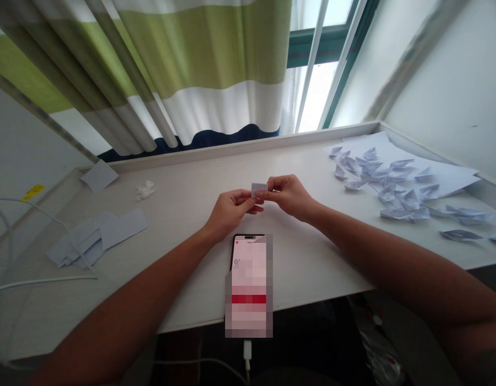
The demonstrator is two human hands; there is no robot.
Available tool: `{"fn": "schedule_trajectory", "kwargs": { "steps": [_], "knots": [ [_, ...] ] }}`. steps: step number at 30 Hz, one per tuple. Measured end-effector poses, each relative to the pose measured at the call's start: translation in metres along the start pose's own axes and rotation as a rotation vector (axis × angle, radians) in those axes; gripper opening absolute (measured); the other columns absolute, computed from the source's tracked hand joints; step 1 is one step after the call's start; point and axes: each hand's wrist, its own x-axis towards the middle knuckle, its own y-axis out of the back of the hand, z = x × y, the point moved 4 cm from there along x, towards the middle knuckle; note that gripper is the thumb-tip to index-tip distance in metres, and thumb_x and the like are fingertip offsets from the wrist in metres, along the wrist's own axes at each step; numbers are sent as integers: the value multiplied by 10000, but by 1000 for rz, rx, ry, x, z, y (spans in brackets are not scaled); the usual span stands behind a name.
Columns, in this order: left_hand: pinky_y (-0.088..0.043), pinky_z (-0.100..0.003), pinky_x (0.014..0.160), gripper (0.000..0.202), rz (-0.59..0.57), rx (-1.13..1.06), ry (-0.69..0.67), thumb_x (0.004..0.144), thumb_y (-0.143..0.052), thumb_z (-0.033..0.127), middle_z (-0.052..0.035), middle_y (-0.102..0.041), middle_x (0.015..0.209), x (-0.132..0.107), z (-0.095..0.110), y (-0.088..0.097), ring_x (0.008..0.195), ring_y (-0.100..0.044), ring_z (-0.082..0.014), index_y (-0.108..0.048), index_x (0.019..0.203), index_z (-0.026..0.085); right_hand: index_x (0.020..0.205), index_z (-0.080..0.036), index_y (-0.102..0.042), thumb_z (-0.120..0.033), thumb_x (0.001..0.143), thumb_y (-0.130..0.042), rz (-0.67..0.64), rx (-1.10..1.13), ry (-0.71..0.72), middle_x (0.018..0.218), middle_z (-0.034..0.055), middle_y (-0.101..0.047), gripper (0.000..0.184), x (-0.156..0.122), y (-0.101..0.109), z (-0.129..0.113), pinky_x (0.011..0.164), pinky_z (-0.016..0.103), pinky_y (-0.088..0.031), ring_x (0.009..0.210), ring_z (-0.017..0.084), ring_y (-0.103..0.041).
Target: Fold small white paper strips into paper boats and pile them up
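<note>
Between my two hands, above the middle of the white desk (pixel 192 198), is a small folded piece of white paper (pixel 258 188). My left hand (pixel 234 209) pinches it from the left and below, thumb toward me. From the other side my right hand (pixel 288 195) grips it, thumb across its lower front. The fingers behind the paper are partly hidden. Just below my hands lies a phone (pixel 248 279) with its screen up, mostly blurred out.
Several folded paper boats (pixel 392 182) spread over the right side, some on white sheets (pixel 444 166). Loose paper pieces (pixel 123 228) and a crumpled scrap (pixel 145 190) lie left. A white cable (pixel 43 284) crosses the left edge; a charging plug (pixel 247 351) sits below the phone.
</note>
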Motion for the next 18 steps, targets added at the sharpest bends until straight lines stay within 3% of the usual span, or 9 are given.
{"fn": "schedule_trajectory", "kwargs": {
  "steps": [3, 7, 11, 16, 18],
  "knots": [
    [-632, -366, 811, 394, -28, 85, -64, 894, -861, 521, -115, -847, 943, 1, 3, 0, 802, -793, -210, -805, 988, 143, 621, -190, -623, -617, 723, -957, -36, 28, 0, 621, -17, -614, 552, 0, -2, -2, 584, 295, -376, 612, 117, -500],
    [-575, -325, 726, 407, -5, 215, -171, 929, -804, 569, -65, -774, 755, 3, 6, 4, 702, -717, -180, -774, 893, 164, 689, -189, -689, -663, 743, -932, -63, 60, 58, 693, 12, -705, 535, -2, -5, -6, 668, 317, -526, 687, 151, -630],
    [-528, -302, 695, 311, 7, 306, -220, 946, -788, 484, -35, -731, 719, 5, 8, 9, 677, -659, -157, -772, 882, 181, 887, -173, -810, -703, 829, -853, -134, 150, 70, 852, 51, -793, 535, -1, -4, -8, 755, 345, -626, 744, 165, -724],
    [-544, -298, 719, 194, 90, 238, -261, 908, -799, 366, -35, -757, 790, 8, 8, 16, 723, -663, -151, -810, 957, 178, 932, -156, -829, -662, 815, -894, -162, 152, 62, 748, 36, -774, 523, -1, 1, -7, 619, 313, -617, 609, 149, -715],
    [-568, -305, 733, 194, 140, 174, -259, 887, -807, 338, -42, -782, 845, 8, 8, 18, 760, -682, -159, -821, 1001, 182, 978, -157, -833, -639, 816, -904, -190, 192, 25, 782, 50, -793, 514, -1, 0, -7, 643, 338, -649, 628, 166, -745]
  ]
}}
